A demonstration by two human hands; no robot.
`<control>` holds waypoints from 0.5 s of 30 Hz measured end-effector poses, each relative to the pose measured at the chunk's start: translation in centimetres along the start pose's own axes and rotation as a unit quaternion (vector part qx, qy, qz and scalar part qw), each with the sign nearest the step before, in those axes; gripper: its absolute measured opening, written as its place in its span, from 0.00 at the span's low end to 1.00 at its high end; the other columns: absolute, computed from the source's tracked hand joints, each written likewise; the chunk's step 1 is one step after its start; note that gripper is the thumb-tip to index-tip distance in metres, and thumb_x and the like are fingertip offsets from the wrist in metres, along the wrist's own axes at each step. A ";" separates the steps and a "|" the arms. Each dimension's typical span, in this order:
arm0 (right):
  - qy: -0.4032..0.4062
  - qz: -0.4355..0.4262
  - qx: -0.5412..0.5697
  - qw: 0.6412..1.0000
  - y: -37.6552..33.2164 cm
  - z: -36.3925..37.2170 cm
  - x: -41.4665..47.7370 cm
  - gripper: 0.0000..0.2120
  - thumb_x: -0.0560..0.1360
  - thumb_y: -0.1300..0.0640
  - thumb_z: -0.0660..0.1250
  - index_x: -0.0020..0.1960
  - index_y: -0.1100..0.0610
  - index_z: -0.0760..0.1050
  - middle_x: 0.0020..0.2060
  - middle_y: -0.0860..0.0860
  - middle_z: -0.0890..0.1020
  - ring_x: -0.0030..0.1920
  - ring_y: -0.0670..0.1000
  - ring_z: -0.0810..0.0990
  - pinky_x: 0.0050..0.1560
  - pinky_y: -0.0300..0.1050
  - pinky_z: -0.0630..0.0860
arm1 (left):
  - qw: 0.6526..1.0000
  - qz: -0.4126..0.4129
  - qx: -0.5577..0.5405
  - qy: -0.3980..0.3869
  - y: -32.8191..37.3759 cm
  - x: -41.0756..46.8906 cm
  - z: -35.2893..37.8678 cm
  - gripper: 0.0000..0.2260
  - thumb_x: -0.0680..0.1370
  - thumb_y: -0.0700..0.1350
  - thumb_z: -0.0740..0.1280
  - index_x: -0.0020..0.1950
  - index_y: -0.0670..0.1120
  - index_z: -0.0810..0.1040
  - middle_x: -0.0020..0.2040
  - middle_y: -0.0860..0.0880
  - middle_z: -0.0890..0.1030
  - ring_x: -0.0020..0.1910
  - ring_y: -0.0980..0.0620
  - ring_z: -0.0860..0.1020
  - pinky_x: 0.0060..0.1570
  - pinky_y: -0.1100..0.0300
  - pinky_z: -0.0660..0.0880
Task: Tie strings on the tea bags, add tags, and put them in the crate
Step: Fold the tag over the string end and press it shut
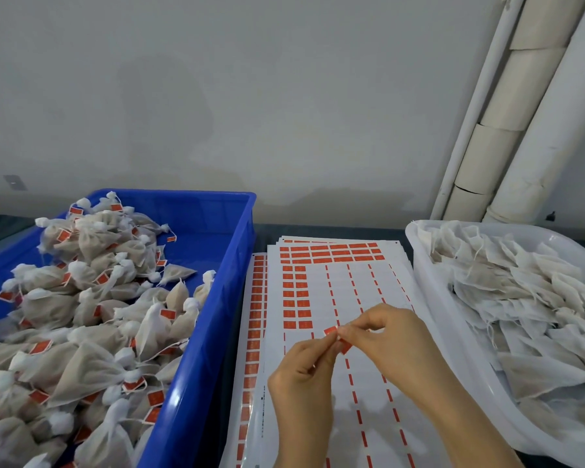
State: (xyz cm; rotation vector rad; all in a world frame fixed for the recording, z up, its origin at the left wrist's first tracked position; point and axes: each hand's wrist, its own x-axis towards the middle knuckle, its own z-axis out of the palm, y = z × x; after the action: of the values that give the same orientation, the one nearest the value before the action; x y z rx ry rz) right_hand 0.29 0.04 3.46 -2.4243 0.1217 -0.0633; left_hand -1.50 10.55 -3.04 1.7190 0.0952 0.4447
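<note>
A small red tag is held in the air between the two hands, low in the middle of the view, above the sticker sheets. The left hand comes up from below with its fingers curled, thumb and forefinger pinching the tag's left end. The right hand reaches in from the right and pinches the other end, fingertips nearly meeting those of the left. Whether a string runs through the tag I cannot tell.

The sheets lie in a loose stack flat on the counter. The top one is white, with full rows of red labels at its far end and down its left side (the rest shows only thin red strips).

To the left, touching the stack's edge, stands a blue crate heaped with tied tea bags, each a pale pouch knotted at the neck with a red tag hanging from it. To the right stands a white tub full of flat, untied tea bags with loose strings.

The counter is dark and runs back to a plain grey wall. Pale pipes lean up the wall at the right, behind the tub.
</note>
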 end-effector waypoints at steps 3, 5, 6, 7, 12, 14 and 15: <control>0.003 -0.018 0.051 0.999 0.1 -0.6 0.3 0.07 0.73 0.45 0.66 0.48 0.46 0.79 0.51 0.41 0.79 0.50 0.42 0.76 0.53 0.39 0.74 | 0.989 -0.109 -0.096 0.019 0.4 0.2 -0.1 0.14 0.70 0.42 0.72 0.35 0.63 0.81 0.36 0.62 0.83 0.43 0.66 0.79 0.37 0.74 0.76; 0.011 -0.022 0.102 0.994 0.2 -0.9 0.2 0.07 0.72 0.43 0.65 0.49 0.41 0.74 0.47 0.37 0.77 0.45 0.39 0.75 0.43 0.26 0.68 | 0.974 -0.165 -0.153 0.026 0.8 0.5 -0.3 0.12 0.70 0.43 0.72 0.32 0.61 0.83 0.38 0.60 0.84 0.42 0.63 0.80 0.37 0.69 0.78; 0.010 -0.019 0.131 0.991 0.3 -0.9 -0.1 0.07 0.71 0.41 0.64 0.48 0.40 0.73 0.46 0.35 0.76 0.44 0.38 0.76 0.40 0.24 0.67 | 0.967 -0.184 -0.176 0.025 0.9 0.6 -0.4 0.12 0.70 0.43 0.72 0.33 0.61 0.84 0.38 0.59 0.84 0.41 0.59 0.81 0.39 0.66 0.78; 0.005 -0.016 0.162 0.987 0.4 -0.8 -0.4 0.08 0.68 0.39 0.64 0.46 0.39 0.72 0.44 0.34 0.76 0.44 0.38 0.77 0.40 0.23 0.68 | 0.959 -0.200 -0.199 0.025 1.0 0.6 -0.5 0.10 0.70 0.44 0.71 0.34 0.60 0.84 0.38 0.58 0.84 0.41 0.55 0.81 0.40 0.64 0.78; 0.011 -0.015 0.320 0.947 0.7 1.1 -2.2 0.18 0.58 0.40 0.69 0.45 0.46 0.77 0.39 0.35 0.83 0.41 0.39 0.82 0.38 0.26 0.75 | 0.927 -0.233 -0.294 -0.008 1.9 0.4 -1.0 0.08 0.64 0.47 0.70 0.41 0.50 0.86 0.34 0.46 0.82 0.34 0.49 0.74 0.34 0.60 0.76; 0.018 -0.025 0.360 0.933 0.5 1.7 -2.7 0.18 0.58 0.43 0.70 0.45 0.48 0.78 0.39 0.37 0.83 0.41 0.39 0.82 0.36 0.25 0.74 | 0.922 -0.230 -0.310 -0.023 2.2 0.2 -1.1 0.09 0.65 0.47 0.70 0.42 0.48 0.86 0.33 0.46 0.81 0.33 0.50 0.73 0.33 0.62 0.75; 0.024 -0.030 0.372 0.927 0.4 1.9 -2.9 0.17 0.58 0.43 0.71 0.44 0.48 0.79 0.38 0.38 0.83 0.41 0.39 0.82 0.36 0.25 0.74 | 0.920 -0.228 -0.318 -0.027 2.4 0.2 -1.2 0.10 0.65 0.47 0.70 0.43 0.48 0.86 0.33 0.46 0.81 0.32 0.51 0.73 0.33 0.62 0.75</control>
State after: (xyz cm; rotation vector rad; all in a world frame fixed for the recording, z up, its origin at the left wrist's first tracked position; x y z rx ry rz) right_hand -2.49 1.28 1.70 -1.6641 0.0342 -0.1642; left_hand -2.22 11.22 -0.52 1.0194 0.2738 0.0579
